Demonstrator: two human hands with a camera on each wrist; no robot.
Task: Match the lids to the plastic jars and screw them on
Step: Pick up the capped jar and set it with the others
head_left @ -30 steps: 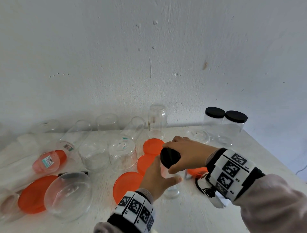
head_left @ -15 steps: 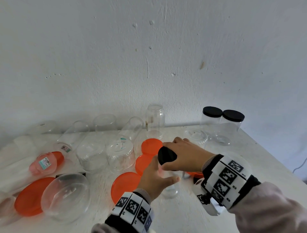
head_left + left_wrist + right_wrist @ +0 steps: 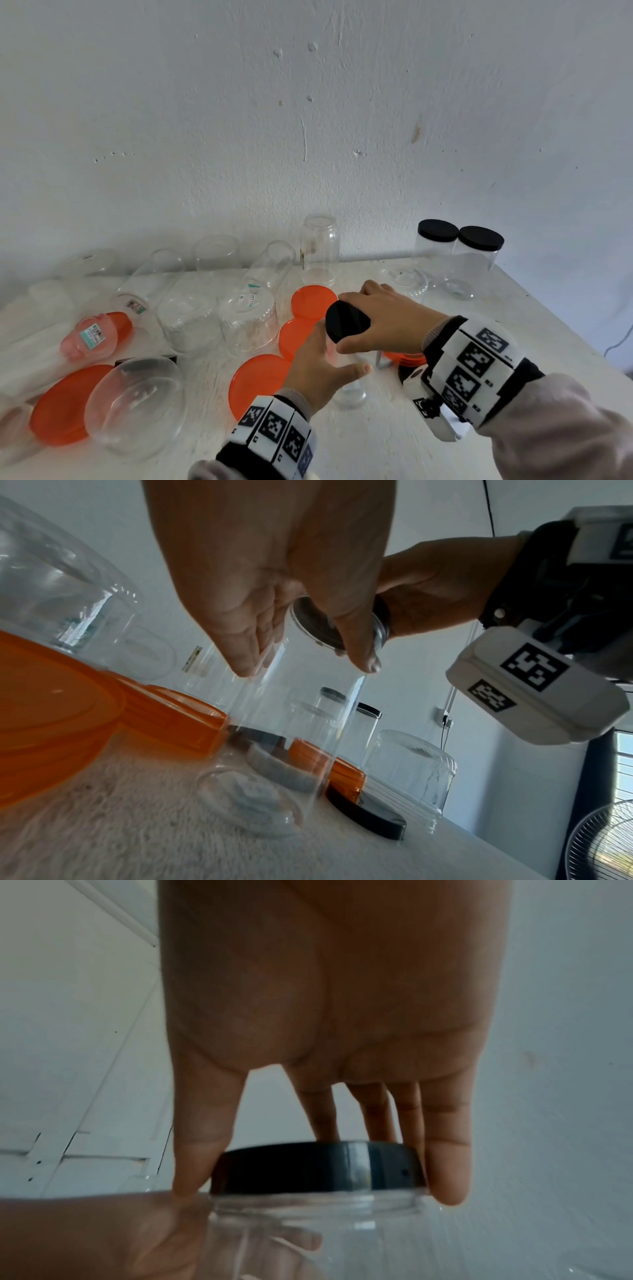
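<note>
Right hand (image 3: 387, 318) grips black lid (image 3: 346, 322) — jar (image 3: 349, 383) mouth hidden.

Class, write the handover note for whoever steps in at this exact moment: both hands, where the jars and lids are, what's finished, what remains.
Left hand: wrapped round the clear jar, steadying it upright on the table.
Right hand: fingertips grip the black lid on that jar's mouth; threads show below the rim, so it is not fully down.
Done: two black-lidded jars stand at the back right.
Left: finish this lid; then the open clear jars, several lying or upside down, and the loose orange lids. Another black lid lies behind the held jar.
</note>
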